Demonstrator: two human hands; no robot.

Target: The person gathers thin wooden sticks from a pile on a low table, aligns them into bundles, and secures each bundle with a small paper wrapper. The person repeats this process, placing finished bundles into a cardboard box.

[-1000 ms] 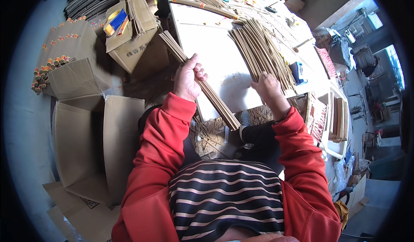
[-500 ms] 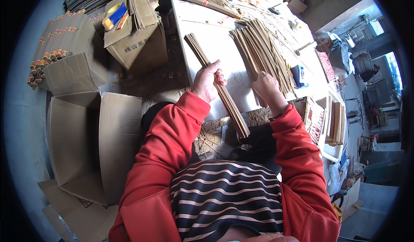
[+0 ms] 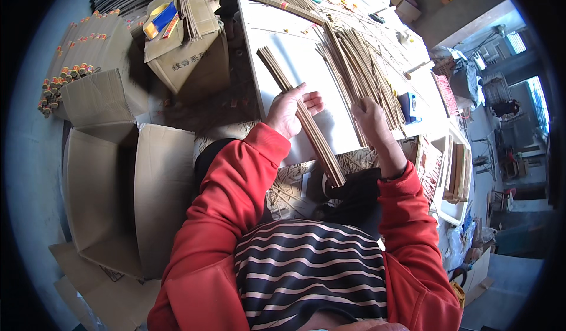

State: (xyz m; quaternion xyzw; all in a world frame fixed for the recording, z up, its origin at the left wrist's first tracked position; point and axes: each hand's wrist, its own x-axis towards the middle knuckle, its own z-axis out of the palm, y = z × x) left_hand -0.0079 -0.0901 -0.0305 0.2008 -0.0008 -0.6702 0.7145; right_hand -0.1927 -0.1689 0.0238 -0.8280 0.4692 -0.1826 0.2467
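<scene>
A bundle of thin brown incense sticks [image 3: 321, 145] lies slantwise across the palm of my left hand [image 3: 286, 113]. The thumb rests over the bundle, while the fingers beneath it are loosened and partly stretched out. Its lower end hangs past the near edge of the white table [image 3: 277, 21]. To the right, my right hand [image 3: 371, 119] is closed around the near part of several sticks at the left side of a loose pile of incense sticks [image 3: 368, 66]. How many it grips is hidden by the fingers.
A blue tape dispenser [image 3: 408, 106] stands right of the pile. An open carton [image 3: 162, 201] is at my left, below stacked tubes with red-and-gold ends [image 3: 73, 71]. A closed carton [image 3: 188, 60] bears tape. Stick scraps [image 3: 289, 192] litter the space below the table edge.
My left fingers have loosened under the bundle. My right hand has shifted slightly right and closer to me, and some sticks at the pile's left have moved, their far ends now reaching farther up.
</scene>
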